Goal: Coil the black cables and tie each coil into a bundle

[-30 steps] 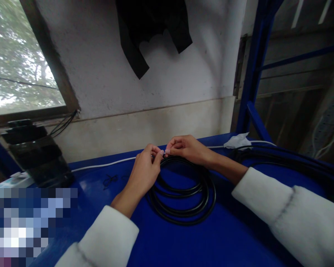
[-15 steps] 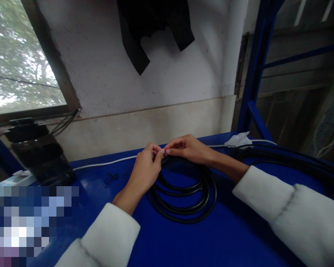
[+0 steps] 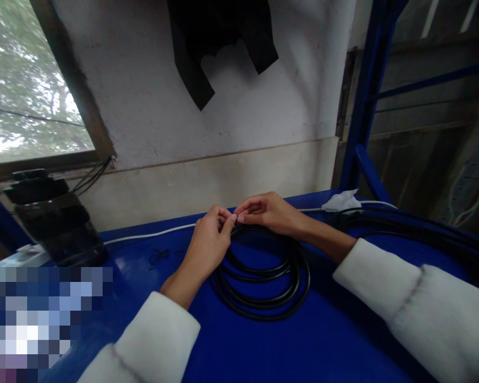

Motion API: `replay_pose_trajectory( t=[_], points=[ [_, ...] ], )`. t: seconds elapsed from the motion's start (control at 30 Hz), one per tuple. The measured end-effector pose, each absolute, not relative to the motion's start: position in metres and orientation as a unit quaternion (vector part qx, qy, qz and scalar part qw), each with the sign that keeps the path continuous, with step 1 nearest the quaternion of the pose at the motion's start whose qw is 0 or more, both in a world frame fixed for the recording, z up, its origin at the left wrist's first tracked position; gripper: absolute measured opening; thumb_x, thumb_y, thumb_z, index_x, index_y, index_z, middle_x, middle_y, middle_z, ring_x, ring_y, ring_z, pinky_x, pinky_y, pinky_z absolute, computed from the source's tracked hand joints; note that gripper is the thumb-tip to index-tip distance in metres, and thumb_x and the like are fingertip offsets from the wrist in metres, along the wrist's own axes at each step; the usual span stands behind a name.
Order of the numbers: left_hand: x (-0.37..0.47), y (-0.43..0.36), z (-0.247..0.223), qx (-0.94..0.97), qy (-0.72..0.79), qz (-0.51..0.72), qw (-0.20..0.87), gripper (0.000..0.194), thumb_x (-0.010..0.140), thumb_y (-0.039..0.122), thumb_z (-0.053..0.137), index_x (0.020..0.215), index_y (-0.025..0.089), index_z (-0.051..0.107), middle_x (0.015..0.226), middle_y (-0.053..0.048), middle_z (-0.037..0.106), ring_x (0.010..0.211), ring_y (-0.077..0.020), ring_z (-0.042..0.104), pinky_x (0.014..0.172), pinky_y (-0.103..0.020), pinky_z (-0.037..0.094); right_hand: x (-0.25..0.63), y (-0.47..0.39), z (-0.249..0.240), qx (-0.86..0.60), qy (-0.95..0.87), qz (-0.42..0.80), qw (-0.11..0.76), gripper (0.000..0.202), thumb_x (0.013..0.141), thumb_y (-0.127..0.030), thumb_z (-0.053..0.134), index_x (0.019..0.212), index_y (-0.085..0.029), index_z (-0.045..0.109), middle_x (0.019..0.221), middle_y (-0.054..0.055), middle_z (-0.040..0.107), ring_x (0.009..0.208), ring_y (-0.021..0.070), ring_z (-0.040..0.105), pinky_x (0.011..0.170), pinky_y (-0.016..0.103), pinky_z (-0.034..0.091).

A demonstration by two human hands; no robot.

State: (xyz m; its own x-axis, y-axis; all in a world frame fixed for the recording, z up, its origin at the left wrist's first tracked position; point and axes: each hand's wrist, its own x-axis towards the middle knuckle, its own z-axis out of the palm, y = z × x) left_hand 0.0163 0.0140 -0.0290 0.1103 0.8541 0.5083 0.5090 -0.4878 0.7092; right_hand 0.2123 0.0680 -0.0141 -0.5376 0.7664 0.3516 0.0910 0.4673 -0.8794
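Observation:
A coil of black cable (image 3: 263, 318) lies in loose rings on the blue tabletop (image 3: 239, 351). At the coil's far edge, my left hand (image 3: 212, 234) is closed, with thumb and index finger pinched together. My right hand (image 3: 269, 214) meets it from the other side, also in a pinch, so the fingertips of both hands nearly touch. Whatever sits between the fingertips is too small and too covered to make out. Left of my left hand lies a small tangle of thin black ties (image 3: 158, 257).
A dark bottle (image 3: 58, 223) stands at the left beside a white power strip (image 3: 32, 255). A white cord (image 3: 151, 234) runs along the back edge to a crumpled white tissue (image 3: 341, 202). More black cable (image 3: 415, 226) lies at the right. Black clothing (image 3: 191, 80) hangs on the wall.
Almost nothing differs. My fingertips have shifted very slightly, still pinched together above the coil's far edge.

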Motion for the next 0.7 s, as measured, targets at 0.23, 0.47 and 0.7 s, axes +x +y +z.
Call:
replay_pose_trajectory(
  t=[0.23,0.47,0.7],
  points=[
    [0.0162,0.0143,-0.0285,0.726,0.476,0.465,0.174,0.018,0.098,0.039,0.06,0.095,0.021,0.062,0.082,-0.005,0.073,0.067,-0.0186,0.069,0.057,-0.026,0.05,0.2122,0.069,-0.0153,-0.286,-0.759,0.432,0.394,0.029,0.076,-0.036,0.085,0.097,-0.018,0.078,0.092,0.005,0.079,0.09,0.0195,0.073,0.087,0.032,0.057],
    [0.0167,0.0131,-0.0267,0.727,0.473,0.467,0.172,0.017,0.097,0.038,0.061,0.094,0.021,0.063,0.083,-0.005,0.073,0.072,-0.0196,0.07,0.059,-0.026,0.051,0.212,0.0679,-0.0144,-0.287,-0.762,0.424,0.397,0.028,0.076,-0.035,0.085,0.097,-0.017,0.077,0.091,0.006,0.079,0.09,0.0197,0.073,0.087,0.033,0.057],
    [0.0169,0.0135,-0.0274,0.727,0.479,0.463,0.168,0.016,0.098,0.036,0.059,0.095,0.02,0.062,0.084,-0.005,0.073,0.072,-0.0193,0.07,0.059,-0.026,0.051,0.212,0.0687,-0.0157,-0.285,-0.754,0.429,0.407,0.029,0.076,-0.034,0.086,0.096,-0.016,0.076,0.089,0.006,0.079,0.088,0.0193,0.074,0.085,0.032,0.057]
  ],
)
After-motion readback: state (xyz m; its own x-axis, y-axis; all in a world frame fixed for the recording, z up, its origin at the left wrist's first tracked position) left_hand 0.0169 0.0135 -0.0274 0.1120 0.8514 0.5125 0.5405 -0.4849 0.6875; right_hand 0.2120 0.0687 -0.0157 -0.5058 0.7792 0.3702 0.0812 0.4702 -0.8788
